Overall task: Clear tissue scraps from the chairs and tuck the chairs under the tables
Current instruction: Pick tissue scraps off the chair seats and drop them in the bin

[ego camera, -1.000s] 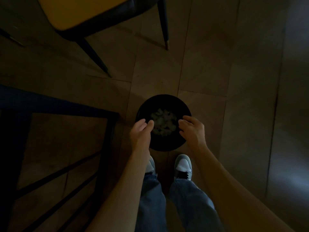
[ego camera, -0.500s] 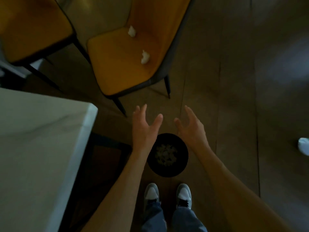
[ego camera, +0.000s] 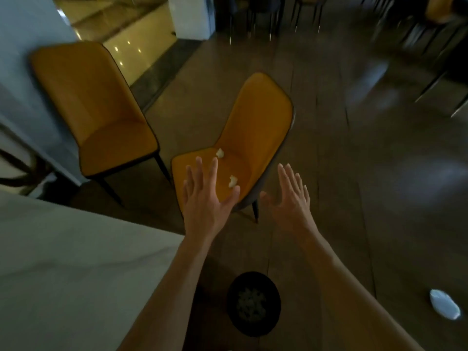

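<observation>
Two tissue scraps (ego camera: 219, 153) (ego camera: 232, 181) on near chair (ego camera: 263, 117); two chairs; left hand (ego camera: 206, 198), right hand (ego camera: 291, 201) fingers spread, empty

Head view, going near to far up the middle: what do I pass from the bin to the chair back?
Black bin with scraps inside → left hand → nearer tissue scrap → farther tissue scrap → chair's backrest.

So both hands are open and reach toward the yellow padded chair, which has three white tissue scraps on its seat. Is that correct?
Not quite: the head view shows two white tissue scraps on the seat, not three. The rest holds: the left hand and right hand are open, reaching toward the yellow padded chair.
</observation>
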{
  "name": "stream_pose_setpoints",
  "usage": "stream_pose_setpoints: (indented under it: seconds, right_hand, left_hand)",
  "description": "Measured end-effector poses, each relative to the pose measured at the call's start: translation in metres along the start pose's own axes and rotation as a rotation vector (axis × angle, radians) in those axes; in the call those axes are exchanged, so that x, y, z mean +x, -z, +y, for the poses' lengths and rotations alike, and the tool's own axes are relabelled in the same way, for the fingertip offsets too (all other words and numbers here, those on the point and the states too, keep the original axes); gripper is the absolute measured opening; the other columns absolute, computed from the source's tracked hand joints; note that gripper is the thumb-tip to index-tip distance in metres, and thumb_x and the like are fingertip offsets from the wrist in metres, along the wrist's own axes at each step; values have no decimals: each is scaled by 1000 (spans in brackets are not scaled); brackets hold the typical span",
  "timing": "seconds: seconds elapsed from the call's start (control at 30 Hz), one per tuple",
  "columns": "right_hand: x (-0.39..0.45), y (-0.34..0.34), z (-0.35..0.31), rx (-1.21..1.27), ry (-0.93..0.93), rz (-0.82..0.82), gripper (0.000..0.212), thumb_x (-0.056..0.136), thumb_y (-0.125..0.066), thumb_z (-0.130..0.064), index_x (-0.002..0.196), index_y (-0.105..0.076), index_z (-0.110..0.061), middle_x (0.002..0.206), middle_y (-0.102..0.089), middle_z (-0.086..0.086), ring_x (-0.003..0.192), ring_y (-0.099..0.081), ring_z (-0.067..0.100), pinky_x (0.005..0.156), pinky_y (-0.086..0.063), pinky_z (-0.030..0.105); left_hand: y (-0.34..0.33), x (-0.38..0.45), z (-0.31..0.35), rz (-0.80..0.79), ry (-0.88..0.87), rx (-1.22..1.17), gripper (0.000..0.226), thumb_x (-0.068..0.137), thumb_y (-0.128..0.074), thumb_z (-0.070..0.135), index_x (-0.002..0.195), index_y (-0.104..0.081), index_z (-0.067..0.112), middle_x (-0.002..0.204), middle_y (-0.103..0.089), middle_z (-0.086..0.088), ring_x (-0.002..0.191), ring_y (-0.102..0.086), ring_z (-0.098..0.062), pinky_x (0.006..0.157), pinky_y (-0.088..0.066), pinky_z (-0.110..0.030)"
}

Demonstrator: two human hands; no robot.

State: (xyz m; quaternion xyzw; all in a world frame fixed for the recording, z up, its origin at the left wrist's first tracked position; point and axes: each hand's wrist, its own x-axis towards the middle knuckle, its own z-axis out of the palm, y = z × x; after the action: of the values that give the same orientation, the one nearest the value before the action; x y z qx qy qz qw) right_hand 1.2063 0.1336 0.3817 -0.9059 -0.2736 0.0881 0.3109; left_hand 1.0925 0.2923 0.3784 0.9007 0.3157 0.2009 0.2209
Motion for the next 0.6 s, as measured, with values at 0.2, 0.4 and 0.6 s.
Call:
stream_pose_setpoints:
  seconds: [0.2,0.4,0.6]
  right_hand:
    - [5,49,-41,-17,55,27,85,93,-46,-62,157,1,-33,166,8,-3,152,9,22,121,2,46]
    - [34,84,-55,-3,132,69,85,93,-47,-61,157,1,-32,166,6,-4,152,9,22,122,1,48]
    - [92,109,-34,28,180,9,84,94,-47,-60,157,1,-32,166,6,-4,152,9,20,121,1,47]
  left_hand:
    - [66,16,17,60,8,-21,89,83,-27,85,156,-3,41,168,4,0,153,6,-22,121,-8,-44]
    - [82,50,49,100,-12,-24,87,86,-34,80,157,-3,40,168,3,-2,154,4,-24,121,-10,-46]
    - [48,83,81,97,47,-21,85,88,-37,80,155,3,45,168,6,1,153,7,-22,121,-9,-48]
